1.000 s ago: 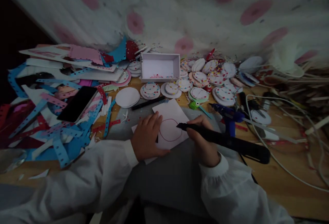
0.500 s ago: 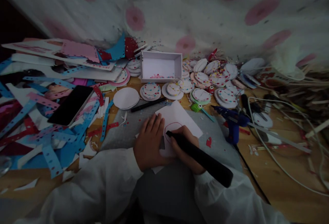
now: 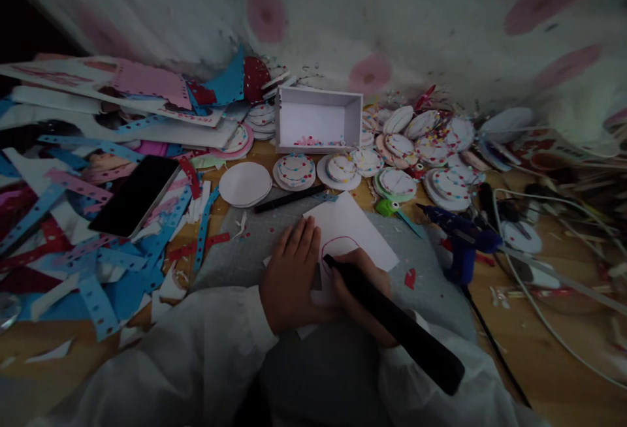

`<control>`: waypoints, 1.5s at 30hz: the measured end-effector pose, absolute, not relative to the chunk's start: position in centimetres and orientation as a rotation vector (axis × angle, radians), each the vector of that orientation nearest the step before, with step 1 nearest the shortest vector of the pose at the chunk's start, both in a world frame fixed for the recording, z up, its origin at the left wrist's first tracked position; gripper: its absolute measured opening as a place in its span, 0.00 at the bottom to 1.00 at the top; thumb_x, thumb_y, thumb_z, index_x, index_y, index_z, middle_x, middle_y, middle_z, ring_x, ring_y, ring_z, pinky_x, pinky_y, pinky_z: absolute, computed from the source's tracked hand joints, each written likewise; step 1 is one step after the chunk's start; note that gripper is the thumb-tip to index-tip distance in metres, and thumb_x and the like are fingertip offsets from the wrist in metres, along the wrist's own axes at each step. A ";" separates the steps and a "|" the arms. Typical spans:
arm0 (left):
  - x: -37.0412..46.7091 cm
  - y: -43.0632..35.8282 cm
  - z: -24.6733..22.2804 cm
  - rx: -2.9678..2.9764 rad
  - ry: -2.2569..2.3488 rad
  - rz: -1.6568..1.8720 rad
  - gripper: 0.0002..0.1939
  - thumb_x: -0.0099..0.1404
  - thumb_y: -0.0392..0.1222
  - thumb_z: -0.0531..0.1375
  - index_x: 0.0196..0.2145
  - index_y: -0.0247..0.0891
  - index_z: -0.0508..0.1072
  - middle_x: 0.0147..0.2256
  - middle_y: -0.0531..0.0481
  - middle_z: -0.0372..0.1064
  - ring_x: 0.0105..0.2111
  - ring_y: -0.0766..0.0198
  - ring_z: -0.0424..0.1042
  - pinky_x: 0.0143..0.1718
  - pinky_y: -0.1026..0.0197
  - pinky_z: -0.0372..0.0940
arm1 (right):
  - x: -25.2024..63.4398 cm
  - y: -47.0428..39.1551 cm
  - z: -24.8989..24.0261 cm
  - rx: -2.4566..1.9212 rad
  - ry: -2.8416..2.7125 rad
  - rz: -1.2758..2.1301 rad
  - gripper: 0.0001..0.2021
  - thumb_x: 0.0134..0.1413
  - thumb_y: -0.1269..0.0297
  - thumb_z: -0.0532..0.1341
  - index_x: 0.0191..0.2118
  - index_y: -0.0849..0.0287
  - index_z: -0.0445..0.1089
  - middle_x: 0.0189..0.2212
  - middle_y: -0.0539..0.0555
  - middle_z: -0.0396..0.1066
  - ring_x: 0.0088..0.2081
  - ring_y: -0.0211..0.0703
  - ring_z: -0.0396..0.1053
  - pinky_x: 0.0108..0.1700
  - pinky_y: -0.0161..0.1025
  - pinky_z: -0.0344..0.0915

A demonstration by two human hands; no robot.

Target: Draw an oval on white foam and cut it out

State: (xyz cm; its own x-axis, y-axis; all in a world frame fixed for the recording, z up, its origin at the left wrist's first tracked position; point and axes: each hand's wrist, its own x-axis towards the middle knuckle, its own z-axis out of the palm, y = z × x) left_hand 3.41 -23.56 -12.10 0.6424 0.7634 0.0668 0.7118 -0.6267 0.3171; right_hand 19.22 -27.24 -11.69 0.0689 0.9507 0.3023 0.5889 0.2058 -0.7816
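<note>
My left hand (image 3: 291, 277) lies flat on a sheet of white paper (image 3: 365, 231), fingers stretched out. Close beside it, my right hand (image 3: 365, 290) is closed around a thick black marker pen (image 3: 401, 322), whose back end points down to the right. The pen's tip touches the paper at the left side of a reddish, round drawn outline (image 3: 340, 239). My right hand covers the lower right of that outline. Under the paper is a grey mat (image 3: 264, 251).
Cut strips of coloured sheet (image 3: 98, 283) and a phone (image 3: 137, 195) cover the left. Behind the paper stand a white box (image 3: 318, 148), stacked decorated discs (image 3: 296, 171), plain white discs (image 3: 245, 183) and another black pen (image 3: 289, 199). A blue glue gun (image 3: 463, 237) and cables lie right.
The whole view has shifted slightly, so most things at the centre and right sit further right. Both hands keep their places on the paper, and the pen tip stays at the outline's left side.
</note>
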 end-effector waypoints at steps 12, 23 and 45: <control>3.5 -23.5 -12.2 2.639 1.183 0.254 0.55 0.51 0.67 0.54 0.63 0.18 0.50 0.66 0.28 0.38 0.67 0.42 0.37 0.65 0.44 0.37 | 18.9 -27.6 -12.1 -1.521 -1.616 0.678 0.03 0.52 0.69 0.58 0.33 0.54 0.63 0.23 0.47 0.68 0.23 0.36 0.65 0.26 0.32 0.61; 3.5 -23.5 -12.0 2.614 1.194 0.213 0.56 0.51 0.67 0.54 0.64 0.18 0.49 0.67 0.29 0.36 0.67 0.43 0.35 0.65 0.45 0.36 | 18.7 -27.8 -11.0 -1.562 -1.479 0.610 0.02 0.51 0.68 0.58 0.32 0.55 0.64 0.23 0.48 0.70 0.23 0.37 0.67 0.25 0.33 0.64; 3.4 -23.4 -12.1 2.616 1.192 0.235 0.57 0.50 0.68 0.54 0.64 0.19 0.50 0.67 0.28 0.36 0.67 0.43 0.36 0.65 0.44 0.36 | 19.9 -27.4 -12.1 -1.435 -1.821 0.708 0.04 0.50 0.71 0.55 0.31 0.53 0.59 0.21 0.46 0.64 0.21 0.36 0.62 0.24 0.33 0.58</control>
